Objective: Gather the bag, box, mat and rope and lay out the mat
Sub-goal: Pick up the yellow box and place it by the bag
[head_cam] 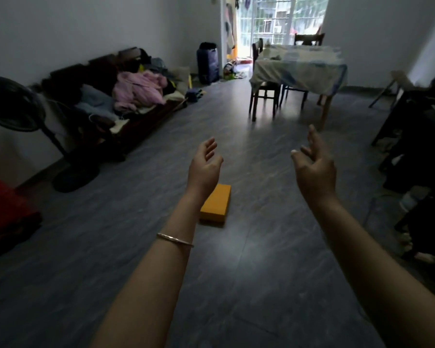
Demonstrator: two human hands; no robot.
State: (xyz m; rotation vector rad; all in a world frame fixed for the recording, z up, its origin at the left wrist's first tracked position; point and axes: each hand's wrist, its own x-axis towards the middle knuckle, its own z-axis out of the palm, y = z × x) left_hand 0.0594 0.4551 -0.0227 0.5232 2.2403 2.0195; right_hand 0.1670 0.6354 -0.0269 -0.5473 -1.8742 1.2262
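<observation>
A flat orange box lies on the grey floor in the middle of the room. My left hand hovers above the box, fingers relaxed and holding nothing; its wrist hides the box's left edge. My right hand is raised to the right of the box at about the same height, fingers spread and empty. A dark bag stands upright by the far wall near the balcony door. I see no mat and no rope.
A sofa piled with clothes runs along the left wall, with a standing fan in front of it. A cloth-covered table with chairs stands at the far right. Dark furniture lines the right edge. A red object sits at the left.
</observation>
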